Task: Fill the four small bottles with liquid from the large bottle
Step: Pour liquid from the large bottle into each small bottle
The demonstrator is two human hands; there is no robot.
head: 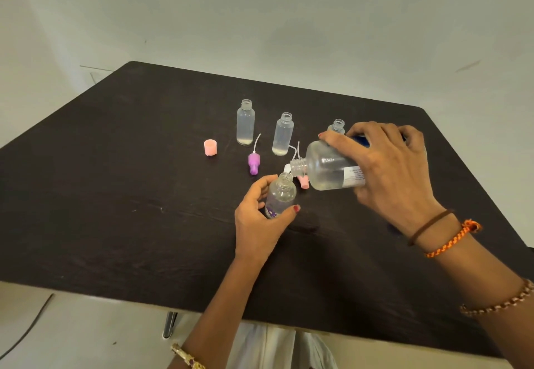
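Note:
My right hand (387, 172) grips the large clear bottle (326, 169), tipped on its side with its open neck over the mouth of a small bottle (281, 195). My left hand (260, 221) holds that small bottle, which has a purple print, upright on the dark table (115, 180). Two more small open bottles (245, 123) (283, 134) stand behind, each with a little liquid at the bottom. Only the neck of a third small bottle (338, 126) shows behind my right hand.
A pink cap (210, 147) lies left of the bottles. A purple pump top (254, 162) with a white tube lies in the middle. Another pink top (303, 181) and white tubes lie under the large bottle. The table's front edge is near me.

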